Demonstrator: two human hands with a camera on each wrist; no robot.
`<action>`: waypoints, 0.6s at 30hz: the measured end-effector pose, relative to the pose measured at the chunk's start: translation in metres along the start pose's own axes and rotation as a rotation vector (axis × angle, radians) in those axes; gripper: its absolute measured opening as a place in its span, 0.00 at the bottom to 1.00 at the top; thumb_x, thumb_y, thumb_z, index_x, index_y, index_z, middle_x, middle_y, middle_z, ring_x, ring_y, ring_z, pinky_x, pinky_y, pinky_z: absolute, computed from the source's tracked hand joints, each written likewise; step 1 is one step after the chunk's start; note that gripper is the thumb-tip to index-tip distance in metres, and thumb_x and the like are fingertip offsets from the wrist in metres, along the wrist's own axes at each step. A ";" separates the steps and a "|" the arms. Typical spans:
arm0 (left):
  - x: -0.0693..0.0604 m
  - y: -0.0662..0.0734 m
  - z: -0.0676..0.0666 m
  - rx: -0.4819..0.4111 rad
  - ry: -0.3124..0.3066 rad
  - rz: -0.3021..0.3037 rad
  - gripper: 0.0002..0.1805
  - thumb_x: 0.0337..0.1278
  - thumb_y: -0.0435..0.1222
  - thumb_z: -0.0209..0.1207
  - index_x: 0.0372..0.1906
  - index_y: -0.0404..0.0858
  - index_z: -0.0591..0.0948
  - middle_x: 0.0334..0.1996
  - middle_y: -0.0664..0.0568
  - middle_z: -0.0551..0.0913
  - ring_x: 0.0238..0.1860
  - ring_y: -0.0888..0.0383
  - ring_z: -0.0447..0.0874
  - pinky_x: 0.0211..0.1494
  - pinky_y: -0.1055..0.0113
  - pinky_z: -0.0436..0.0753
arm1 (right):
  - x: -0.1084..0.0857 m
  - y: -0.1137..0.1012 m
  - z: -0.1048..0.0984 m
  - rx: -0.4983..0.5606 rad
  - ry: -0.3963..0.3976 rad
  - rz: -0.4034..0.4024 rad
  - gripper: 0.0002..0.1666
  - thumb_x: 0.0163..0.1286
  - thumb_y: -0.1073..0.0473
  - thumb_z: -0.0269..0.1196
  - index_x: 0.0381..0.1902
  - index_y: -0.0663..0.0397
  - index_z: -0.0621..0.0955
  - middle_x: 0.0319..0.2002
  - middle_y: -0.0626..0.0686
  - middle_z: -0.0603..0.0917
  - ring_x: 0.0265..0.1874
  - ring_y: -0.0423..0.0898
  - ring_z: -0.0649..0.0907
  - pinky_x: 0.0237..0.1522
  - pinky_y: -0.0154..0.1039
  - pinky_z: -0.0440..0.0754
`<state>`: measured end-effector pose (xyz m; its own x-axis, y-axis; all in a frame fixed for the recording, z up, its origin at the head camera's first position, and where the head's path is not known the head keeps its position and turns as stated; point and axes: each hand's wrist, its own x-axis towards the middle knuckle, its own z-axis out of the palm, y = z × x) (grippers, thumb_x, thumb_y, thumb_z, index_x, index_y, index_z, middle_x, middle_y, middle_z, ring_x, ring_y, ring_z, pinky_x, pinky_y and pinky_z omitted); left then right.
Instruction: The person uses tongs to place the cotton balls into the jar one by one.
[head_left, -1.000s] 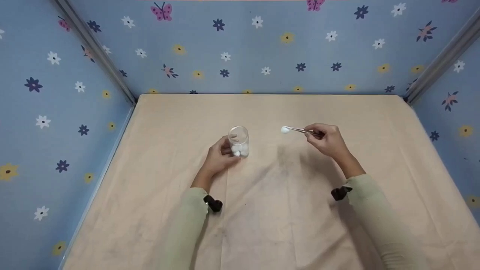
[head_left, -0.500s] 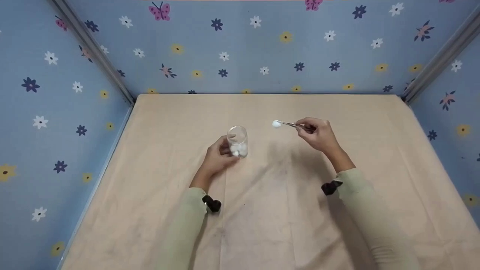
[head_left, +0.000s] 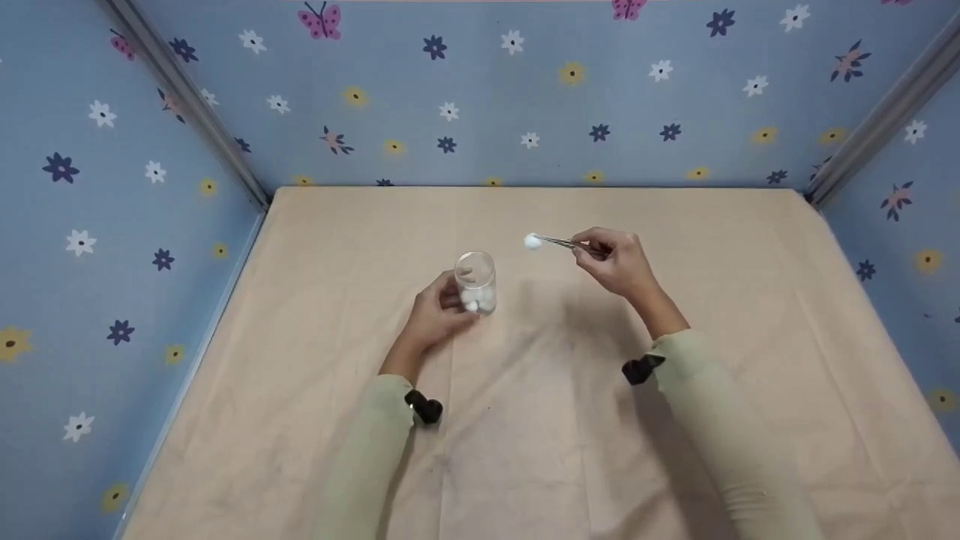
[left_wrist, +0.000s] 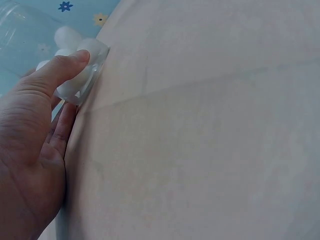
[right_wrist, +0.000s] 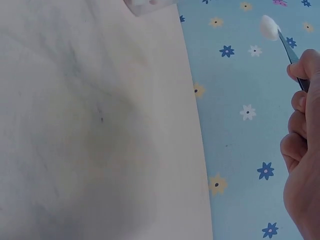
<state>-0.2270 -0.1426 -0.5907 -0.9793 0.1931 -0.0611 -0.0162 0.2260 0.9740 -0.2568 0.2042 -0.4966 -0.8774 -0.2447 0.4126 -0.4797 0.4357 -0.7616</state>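
Observation:
In the head view my left hand [head_left: 435, 319] grips a clear jar [head_left: 475, 279] whose open mouth faces up. Several white cotton balls [head_left: 478, 298] lie in its lower part; the left wrist view shows the thumb across the jar's side near its base. My right hand [head_left: 616, 261] pinches metal tweezers [head_left: 559, 241] that point left. Between their tips is a single cotton ball [head_left: 532, 241], held in the air to the right of the jar's mouth and slightly farther back. The right wrist view shows this cotton ball [right_wrist: 269, 28] at the tweezer tips, apart from the jar.
A beige cloth [head_left: 360, 255] with creases covers the table. Blue flowered panels [head_left: 480, 82] stand behind and on both sides, joined by grey posts [head_left: 191, 105]. A small black device [head_left: 424, 406] sits at each sleeve cuff.
My right hand has moved left and a little back, bringing the tweezers and their cotton ball nearer the jar. The left hand and the jar have stayed nearly still.

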 end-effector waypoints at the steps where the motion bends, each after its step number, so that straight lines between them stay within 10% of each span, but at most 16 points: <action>1: 0.000 0.000 0.000 0.003 0.000 -0.004 0.44 0.59 0.22 0.76 0.81 0.36 0.74 0.71 0.33 0.82 0.72 0.37 0.87 0.80 0.48 0.86 | 0.001 -0.001 0.001 0.005 0.000 0.000 0.09 0.75 0.71 0.68 0.46 0.62 0.94 0.22 0.50 0.79 0.22 0.32 0.67 0.27 0.27 0.63; 18: 0.001 0.000 -0.001 0.019 0.005 -0.008 0.43 0.59 0.23 0.76 0.80 0.39 0.75 0.70 0.35 0.82 0.72 0.38 0.87 0.79 0.49 0.87 | 0.014 -0.014 0.018 0.019 -0.052 -0.030 0.08 0.75 0.70 0.69 0.46 0.64 0.94 0.22 0.53 0.81 0.22 0.33 0.67 0.28 0.29 0.64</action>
<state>-0.2285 -0.1430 -0.5909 -0.9802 0.1860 -0.0677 -0.0203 0.2455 0.9692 -0.2623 0.1791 -0.4892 -0.8607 -0.3026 0.4095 -0.5055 0.4107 -0.7588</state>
